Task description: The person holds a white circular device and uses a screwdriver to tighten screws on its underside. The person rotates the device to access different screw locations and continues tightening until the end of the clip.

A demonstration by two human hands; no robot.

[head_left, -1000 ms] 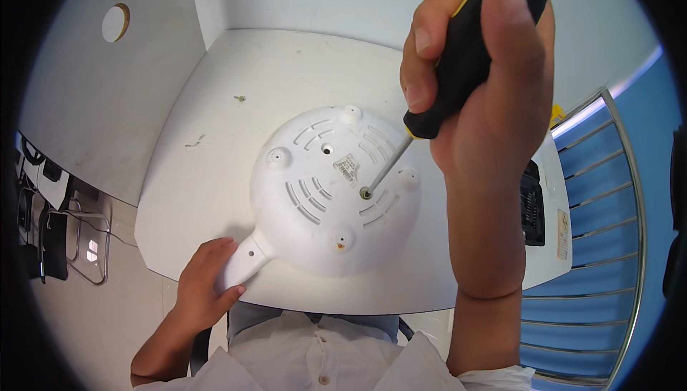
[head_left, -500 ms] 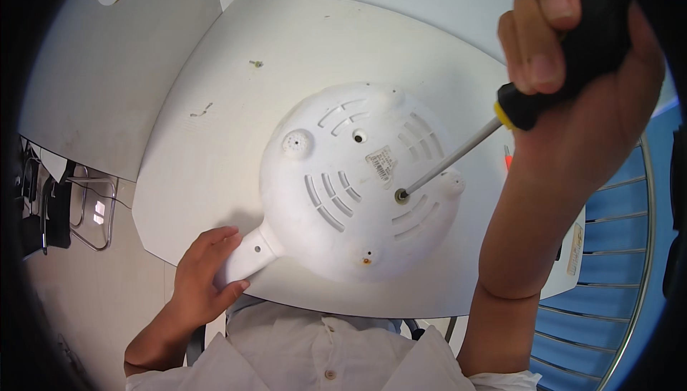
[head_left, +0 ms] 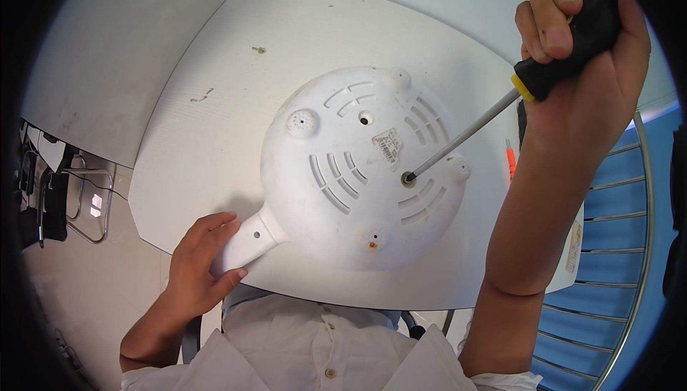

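A round white plastic appliance (head_left: 290, 208) lies bottom up, showing vent slots, several small feet and a printed label. My left hand (head_left: 187, 262) is closed around its stubby handle (head_left: 250, 240) at the lower left. High on the right, my right hand (head_left: 587, 115) grips the black and yellow handle of a screwdriver (head_left: 465, 137). The screwdriver's shaft slants down to the left, its tip in a recessed round hole (head_left: 408, 180) right of the base's centre. A second recessed hole (head_left: 366, 118) sits above the label. Whether a screw is under the tip cannot be made out.
The appliance rests on a white tabletop (head_left: 215, 147). A small screw-like piece (head_left: 259, 50) and dark thin marks or bits (head_left: 202, 96) are toward the far left. An orange pen-like tool (head_left: 510, 160) lies behind my right forearm. Metal rails (head_left: 615, 217) run along the right.
The view has shifted slightly, so the table and appliance appear higher. My right hand and the screwdriver handle sit a little further right; the tip is still in the same hole. My left hand keeps its hold.
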